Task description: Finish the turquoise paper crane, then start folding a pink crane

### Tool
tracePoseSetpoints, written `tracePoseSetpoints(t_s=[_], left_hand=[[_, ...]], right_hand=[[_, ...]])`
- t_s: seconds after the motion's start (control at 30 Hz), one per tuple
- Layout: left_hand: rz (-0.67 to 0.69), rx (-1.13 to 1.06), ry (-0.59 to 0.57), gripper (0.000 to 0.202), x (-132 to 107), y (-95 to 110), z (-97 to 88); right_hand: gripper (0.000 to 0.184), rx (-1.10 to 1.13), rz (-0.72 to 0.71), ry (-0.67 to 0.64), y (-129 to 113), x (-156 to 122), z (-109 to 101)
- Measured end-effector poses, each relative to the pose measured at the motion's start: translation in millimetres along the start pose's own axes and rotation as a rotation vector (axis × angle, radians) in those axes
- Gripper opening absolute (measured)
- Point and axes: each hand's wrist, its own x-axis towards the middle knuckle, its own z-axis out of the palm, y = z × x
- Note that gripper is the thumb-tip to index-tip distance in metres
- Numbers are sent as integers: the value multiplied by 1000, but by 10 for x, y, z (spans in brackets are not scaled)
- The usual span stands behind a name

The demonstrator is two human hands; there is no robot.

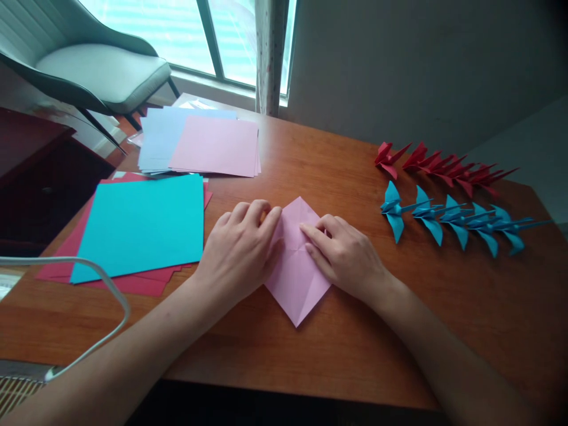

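Observation:
A pink sheet of origami paper (296, 284) with crease lines lies on the wooden table, turned so that one corner points toward me. My left hand (242, 242) is over its left corner, fingers curled and thumb on the paper, gripping that edge. At the right side, my right hand (344, 254) has its thumb and index finger on the sheet, the other fingers bent in. Both side corners of the paper are hidden under my hands.
Turquoise paper (142, 228) lies over red sheets (142, 284) on the left. Behind are pink sheets (217, 145) on pale blue ones (155, 139). Rows of red cranes (452, 168) and blue cranes (450, 219) stand at right. A white cable (119, 302) loops near my left forearm.

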Motion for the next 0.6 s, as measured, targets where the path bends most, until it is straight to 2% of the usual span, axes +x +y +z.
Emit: tracePoseSetpoints(t_s=[0.1,0.37,0.47,0.6], left_hand=[[-87,74,4,34,12,-28,-6],[-171,48,-11,26,10,-30,-5],[-125,-1,38,21,6,-18,-17],[42,-121,115,23,-6,20,-26]], right_hand=[[37,-30,4,-3,-10,-12,-6],[41,-78,-7,4,-33,-24,25],[41,-83,-13,-2,-35,-23,16],[39,-69,-12,-3,-29,-17,-8]])
